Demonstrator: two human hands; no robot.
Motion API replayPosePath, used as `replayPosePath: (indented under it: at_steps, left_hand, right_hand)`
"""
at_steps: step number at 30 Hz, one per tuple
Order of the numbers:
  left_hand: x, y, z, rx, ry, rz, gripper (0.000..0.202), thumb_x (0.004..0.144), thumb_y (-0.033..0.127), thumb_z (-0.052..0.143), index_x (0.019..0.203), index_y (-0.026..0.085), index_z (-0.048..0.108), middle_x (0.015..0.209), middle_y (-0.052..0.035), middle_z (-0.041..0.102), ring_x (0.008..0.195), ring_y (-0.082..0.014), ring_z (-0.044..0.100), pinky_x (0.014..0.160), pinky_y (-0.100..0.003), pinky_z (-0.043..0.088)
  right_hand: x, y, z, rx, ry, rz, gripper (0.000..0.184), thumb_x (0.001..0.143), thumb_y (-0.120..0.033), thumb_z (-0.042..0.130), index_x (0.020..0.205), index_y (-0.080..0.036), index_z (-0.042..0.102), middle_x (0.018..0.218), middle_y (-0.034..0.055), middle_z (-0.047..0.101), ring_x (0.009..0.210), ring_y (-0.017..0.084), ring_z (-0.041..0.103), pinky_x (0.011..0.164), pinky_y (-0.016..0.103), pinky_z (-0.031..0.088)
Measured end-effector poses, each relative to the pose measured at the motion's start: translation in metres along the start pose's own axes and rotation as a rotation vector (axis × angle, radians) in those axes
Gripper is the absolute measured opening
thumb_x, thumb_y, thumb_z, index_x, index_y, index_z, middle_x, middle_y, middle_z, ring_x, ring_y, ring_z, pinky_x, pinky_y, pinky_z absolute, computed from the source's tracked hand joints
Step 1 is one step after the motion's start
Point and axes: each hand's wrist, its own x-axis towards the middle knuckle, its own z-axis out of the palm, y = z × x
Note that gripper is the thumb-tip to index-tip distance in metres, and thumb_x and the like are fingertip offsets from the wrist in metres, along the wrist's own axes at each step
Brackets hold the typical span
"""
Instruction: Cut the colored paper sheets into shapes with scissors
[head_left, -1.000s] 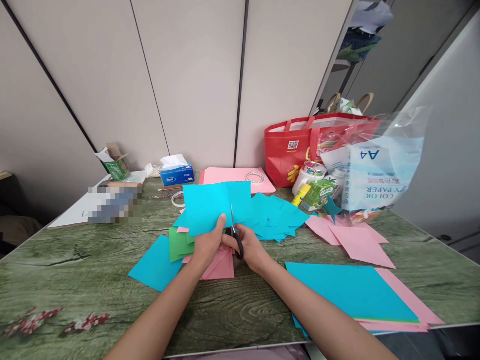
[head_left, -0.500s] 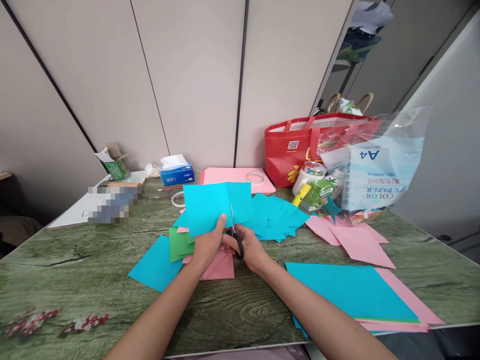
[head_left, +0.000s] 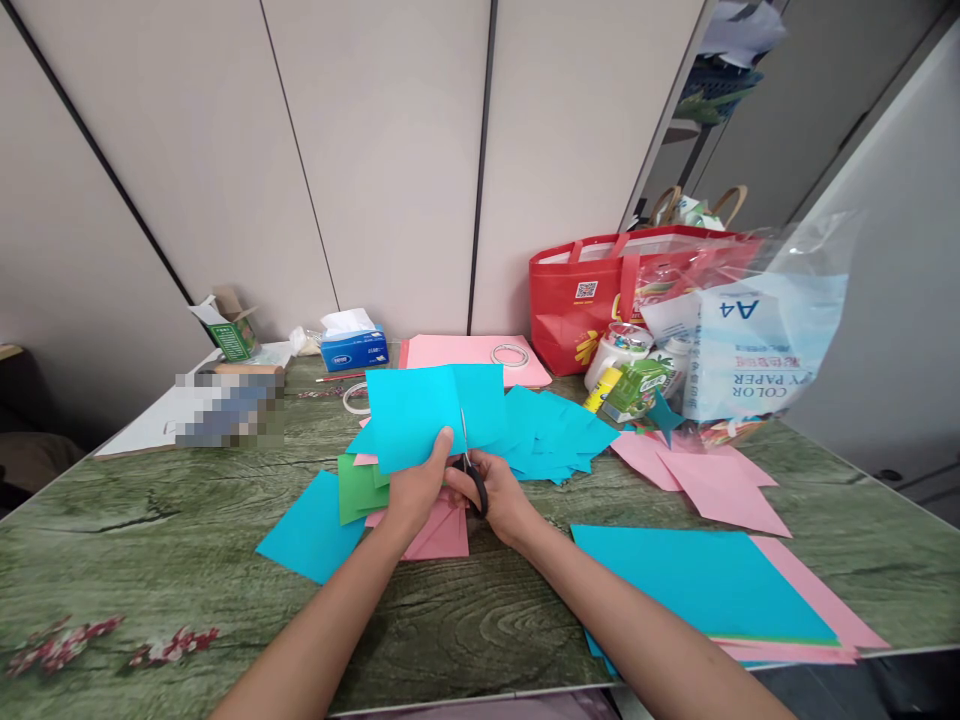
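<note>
A blue sheet of paper (head_left: pixel 412 415) is pinched at its lower edge by my left hand (head_left: pixel 421 482), thumb on top. My right hand (head_left: pixel 501 495) is closed round the black handles of a pair of scissors (head_left: pixel 478 488). Their blades point away from me and lie across the blue sheet along a cut or crease that I cannot tell apart. Under and beside my hands lie green paper pieces (head_left: pixel 358 490), pink pieces (head_left: pixel 439 535) and a blue square (head_left: pixel 313 527). To the right of the held sheet spreads a pile of blue pieces (head_left: pixel 555 435).
A stack of coloured paper (head_left: pixel 690 580) lies front right, pink sheets (head_left: pixel 720 485) behind it. Farther back stand a red bag (head_left: pixel 570 300), a clear paper pack (head_left: pixel 757 350), a glue stick (head_left: pixel 602 390), a mug (head_left: pixel 611 360) and a tissue box (head_left: pixel 354 350). A tape roll (head_left: pixel 510 355) rests on pink paper.
Almost nothing differs. Both hands, the blue sheet and the scissors stay in nearly the same place.
</note>
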Motion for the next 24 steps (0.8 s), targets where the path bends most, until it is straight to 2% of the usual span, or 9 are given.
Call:
replayPosePath:
  at_steps: [3, 13, 18, 24]
  left_hand:
    - [-0.0006, 0.0004, -0.0006, 0.029, -0.02, -0.02, 0.023, 0.067, 0.043, 0.061, 0.068, 0.02, 0.063, 0.091, -0.0095, 0.068, 0.094, -0.0264, 0.059, 0.087, -0.037, 0.042]
    - [0.0022, -0.004, 0.0012, -0.003, -0.02, 0.077, 0.024, 0.069, 0.041, 0.058, 0.077, 0.019, 0.064, 0.096, -0.0077, 0.068, 0.094, -0.0248, 0.059, 0.089, -0.036, 0.042]
    - [0.0019, -0.004, 0.0011, 0.014, -0.031, 0.026, 0.026, 0.068, 0.044, 0.058, 0.07, 0.019, 0.064, 0.09, -0.0091, 0.069, 0.091, -0.0269, 0.06, 0.086, -0.039, 0.043]
    - [0.0009, -0.0032, 0.0013, -0.004, -0.033, 0.048, 0.025, 0.067, 0.043, 0.058, 0.07, 0.019, 0.063, 0.087, -0.0086, 0.069, 0.089, -0.0257, 0.061, 0.084, -0.037, 0.044]
  right_hand:
    - [-0.0003, 0.0005, -0.0005, -0.01, -0.005, -0.007, 0.039, 0.058, -0.045, 0.072, 0.076, -0.014, 0.056, 0.047, -0.0043, 0.054, 0.042, 0.009, 0.046, 0.045, 0.024, 0.036]
    - [-0.0012, -0.0004, 0.0004, -0.046, -0.015, -0.029, 0.039, 0.061, -0.048, 0.068, 0.077, -0.014, 0.057, 0.048, -0.0043, 0.052, 0.042, 0.009, 0.047, 0.044, 0.023, 0.036]
    - [-0.0018, -0.0009, 0.0007, -0.049, -0.018, -0.032, 0.039, 0.061, -0.048, 0.069, 0.076, -0.013, 0.057, 0.048, -0.0046, 0.051, 0.041, 0.008, 0.046, 0.044, 0.023, 0.036]
    - [-0.0018, -0.0008, 0.0008, -0.031, -0.04, -0.019, 0.043, 0.062, -0.054, 0.066, 0.073, -0.014, 0.055, 0.046, -0.005, 0.049, 0.038, 0.007, 0.044, 0.042, 0.022, 0.036]
